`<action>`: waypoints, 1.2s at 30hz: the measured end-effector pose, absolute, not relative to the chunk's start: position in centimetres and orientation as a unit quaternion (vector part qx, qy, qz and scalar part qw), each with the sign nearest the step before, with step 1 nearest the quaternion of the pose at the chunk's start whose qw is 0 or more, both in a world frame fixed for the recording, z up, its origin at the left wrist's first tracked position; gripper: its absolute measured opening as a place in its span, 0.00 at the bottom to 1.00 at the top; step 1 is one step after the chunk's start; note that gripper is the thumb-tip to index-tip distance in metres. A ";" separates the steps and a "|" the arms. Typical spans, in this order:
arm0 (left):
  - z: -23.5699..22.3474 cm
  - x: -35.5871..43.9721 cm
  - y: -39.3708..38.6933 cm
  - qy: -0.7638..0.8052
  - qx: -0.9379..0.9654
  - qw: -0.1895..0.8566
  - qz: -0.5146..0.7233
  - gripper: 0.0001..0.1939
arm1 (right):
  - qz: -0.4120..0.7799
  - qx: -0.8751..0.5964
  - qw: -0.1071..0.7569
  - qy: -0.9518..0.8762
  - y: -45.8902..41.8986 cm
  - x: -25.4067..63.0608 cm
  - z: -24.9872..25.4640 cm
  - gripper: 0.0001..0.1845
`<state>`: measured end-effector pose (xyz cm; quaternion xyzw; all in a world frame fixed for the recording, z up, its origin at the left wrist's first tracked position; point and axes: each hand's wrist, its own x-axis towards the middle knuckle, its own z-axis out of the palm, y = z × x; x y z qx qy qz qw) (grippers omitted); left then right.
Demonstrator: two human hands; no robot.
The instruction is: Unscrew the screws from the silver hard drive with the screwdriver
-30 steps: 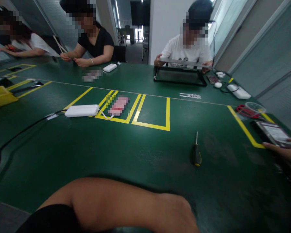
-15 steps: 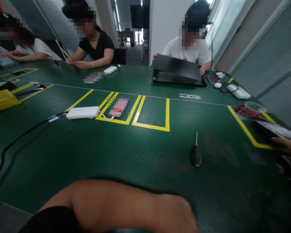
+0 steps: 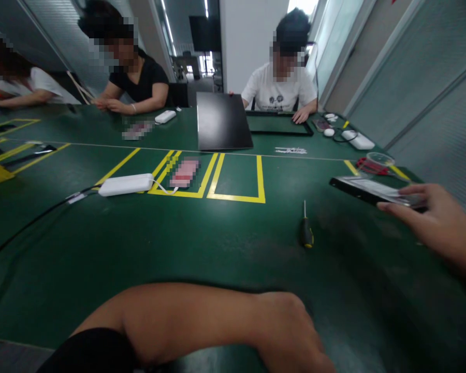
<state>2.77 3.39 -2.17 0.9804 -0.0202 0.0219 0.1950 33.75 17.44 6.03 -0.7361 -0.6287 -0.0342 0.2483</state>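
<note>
My right hand (image 3: 440, 220) grips the near end of a flat hard drive (image 3: 367, 189) with a pale label on top and dark sides. The thumb lies along its edge and the fingers are over the top. The drive is held above the right side of the green table (image 3: 202, 243). My left forearm rests across the near edge, and my left hand (image 3: 295, 331) bends down at the bottom of the view, its fingers hidden. A screwdriver (image 3: 306, 233) with a black and yellow handle lies between the two hands, touched by neither.
A white power bank (image 3: 126, 184) with a black cable lies left of a phone (image 3: 185, 173). Yellow tape outlines (image 3: 236, 198) mark the table. A clear round container (image 3: 379, 160) and red item stand behind the drive. Across the table, a person handles a black panel (image 3: 223, 122) and frame.
My right hand has brought the hard drive leftward from the right edge. The view has swung slightly right. The person opposite has moved the black panel off the frame to the left.
</note>
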 end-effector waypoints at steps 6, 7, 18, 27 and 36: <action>-2.1 2.5 2.5 -0.003 0.988 0.145 0.047 0.11 | -0.015 -0.601 0.238 -0.763 12.8 20.8 6.1 0.26; -2.1 2.4 2.4 -0.008 0.989 0.138 0.045 0.11 | -0.012 -0.590 0.230 -0.774 12.3 19.4 5.8 0.25; -1.3 1.4 0.9 -0.087 0.985 0.066 0.136 0.15 | 0.017 -0.621 0.187 -0.761 8.4 12.3 1.9 0.28; 1.4 -1.2 1.3 0.003 0.961 0.003 0.277 0.15 | -0.121 -0.582 0.044 -0.803 5.4 11.8 1.4 0.35; 1.7 -7.4 2.0 0.408 0.864 0.045 0.290 0.09 | -0.119 -0.539 -0.005 -0.834 3.0 11.5 1.4 0.35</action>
